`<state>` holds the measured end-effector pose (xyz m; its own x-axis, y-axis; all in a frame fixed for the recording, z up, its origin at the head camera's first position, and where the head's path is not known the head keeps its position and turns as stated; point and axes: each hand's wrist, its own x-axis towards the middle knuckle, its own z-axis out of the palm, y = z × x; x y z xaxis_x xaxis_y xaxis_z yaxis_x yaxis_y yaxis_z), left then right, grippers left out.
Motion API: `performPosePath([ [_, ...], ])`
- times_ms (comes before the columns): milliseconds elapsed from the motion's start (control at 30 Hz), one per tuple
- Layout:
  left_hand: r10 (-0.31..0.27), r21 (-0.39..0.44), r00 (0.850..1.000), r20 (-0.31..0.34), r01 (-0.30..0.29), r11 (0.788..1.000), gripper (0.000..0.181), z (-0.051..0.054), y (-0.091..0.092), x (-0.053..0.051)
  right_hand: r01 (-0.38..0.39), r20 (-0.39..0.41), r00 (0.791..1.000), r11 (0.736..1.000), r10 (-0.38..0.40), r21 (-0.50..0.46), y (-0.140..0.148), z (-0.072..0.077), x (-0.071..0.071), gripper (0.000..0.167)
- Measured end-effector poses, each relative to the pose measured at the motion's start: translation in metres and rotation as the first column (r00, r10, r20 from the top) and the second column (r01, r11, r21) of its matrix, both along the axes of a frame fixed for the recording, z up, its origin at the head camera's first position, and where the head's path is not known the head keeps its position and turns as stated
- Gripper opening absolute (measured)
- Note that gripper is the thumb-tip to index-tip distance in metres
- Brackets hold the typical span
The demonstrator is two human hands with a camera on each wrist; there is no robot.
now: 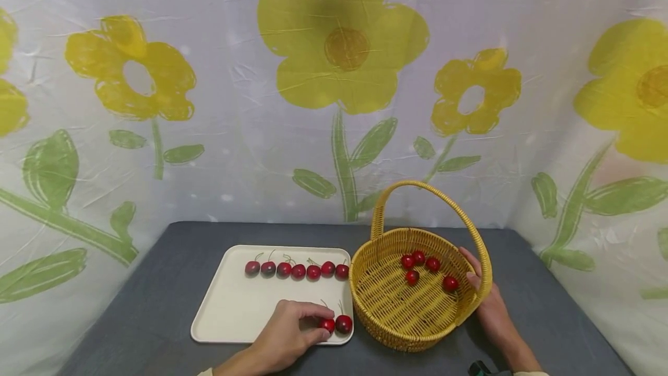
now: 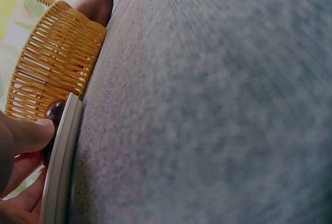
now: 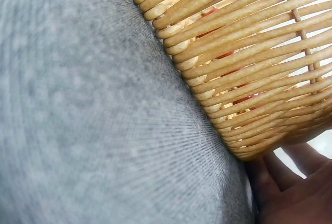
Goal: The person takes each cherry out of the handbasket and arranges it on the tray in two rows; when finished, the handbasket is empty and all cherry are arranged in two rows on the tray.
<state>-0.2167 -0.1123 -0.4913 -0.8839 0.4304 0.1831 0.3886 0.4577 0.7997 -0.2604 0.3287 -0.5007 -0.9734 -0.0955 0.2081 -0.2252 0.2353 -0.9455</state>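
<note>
On the white tray (image 1: 235, 306), my left hand (image 1: 284, 335) pinches a red cherry (image 1: 327, 325) between thumb and fingers, beside a darker cherry (image 1: 343, 324) at the tray's near right corner. In the left wrist view, the thumb (image 2: 33, 133) lies over the fruit by the tray's rim (image 2: 62, 156). Several cherries with stems (image 1: 298, 271) form a row along the tray's far side. My right hand (image 1: 493, 312) holds the right side of the yellow wicker basket (image 1: 396, 335), its thumb over the rim. Several cherries (image 1: 412, 277) lie inside the basket.
The tray and the basket stand side by side on a dark grey table (image 1: 172, 283). The basket's tall handle (image 1: 433, 187) arches above it. A curtain (image 1: 224, 149) printed with yellow flowers hangs behind and at both sides of the table.
</note>
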Motion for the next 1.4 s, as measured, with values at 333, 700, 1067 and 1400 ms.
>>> performPosePath([
  [333, 0.028, -0.048, 1.0, 0.011, -0.028, 0.998, 0.035, 0.008, -0.012, 0.003, -0.005, 0.007, 1.0, 1.0, 0.005, -0.006, -0.002, 0.0, -0.001, 0.054],
  [700, -0.058, 0.272, 0.996, 0.066, 0.038, 0.962, 0.038, 0.052, -0.007, -0.009, 0.006, 0.024, 1.0, 1.0, -0.006, 0.005, -0.002, 0.002, 0.0, 0.055],
  [1067, -0.318, 0.364, 0.944, 0.087, 0.267, 0.892, 0.042, 0.093, 0.065, -0.036, 0.016, 0.037, 0.999, 1.0, -0.015, -0.02, -0.002, 0.001, 0.0, 0.055],
  [1400, -0.28, 0.13, 0.96, 0.013, 0.276, 0.952, 0.043, 0.119, 0.136, -0.08, 0.029, 0.019, 0.999, 0.999, -0.03, 0.031, -0.002, 0.001, 0.0, 0.055],
])
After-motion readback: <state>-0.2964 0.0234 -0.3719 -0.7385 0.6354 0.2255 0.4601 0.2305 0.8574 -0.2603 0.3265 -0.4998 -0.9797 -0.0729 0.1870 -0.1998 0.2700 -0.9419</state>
